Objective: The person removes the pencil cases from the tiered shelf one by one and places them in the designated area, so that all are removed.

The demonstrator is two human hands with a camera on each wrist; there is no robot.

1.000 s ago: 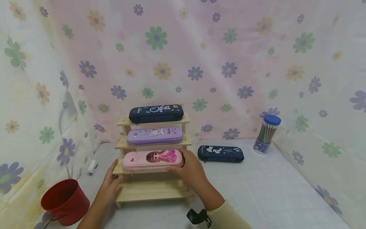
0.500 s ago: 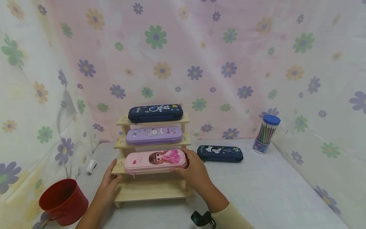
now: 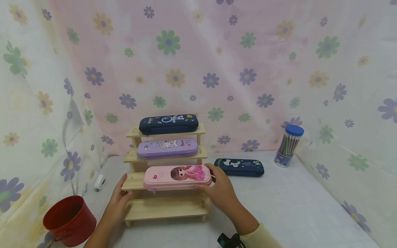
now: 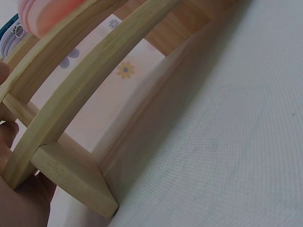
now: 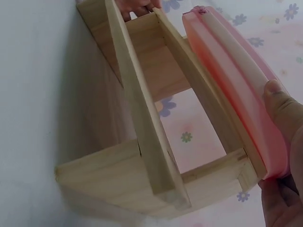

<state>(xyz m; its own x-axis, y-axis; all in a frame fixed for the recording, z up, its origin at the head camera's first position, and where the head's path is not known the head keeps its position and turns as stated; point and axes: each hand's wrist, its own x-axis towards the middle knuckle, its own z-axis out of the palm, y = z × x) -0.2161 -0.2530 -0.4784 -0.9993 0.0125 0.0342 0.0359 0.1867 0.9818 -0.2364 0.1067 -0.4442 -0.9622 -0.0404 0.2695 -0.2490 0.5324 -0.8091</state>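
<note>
Floral-curtained booth, white tabletop [image 3: 279, 206]: pink pencil case handled on a wooden step rack.

Right hand [image 3: 221, 190] grips the right end of the pink pencil case [image 3: 176, 176], thumb on top, fingers curled under; case lies on the third step, overhanging right. Left hand [image 3: 119, 197] curls round the rack [image 3: 164, 210] at its left post, steadying it. Best kept level, rack braced, clear of the purple case [image 3: 167, 148] above. Dark blue case [image 3: 239, 167] lies just right.
</note>
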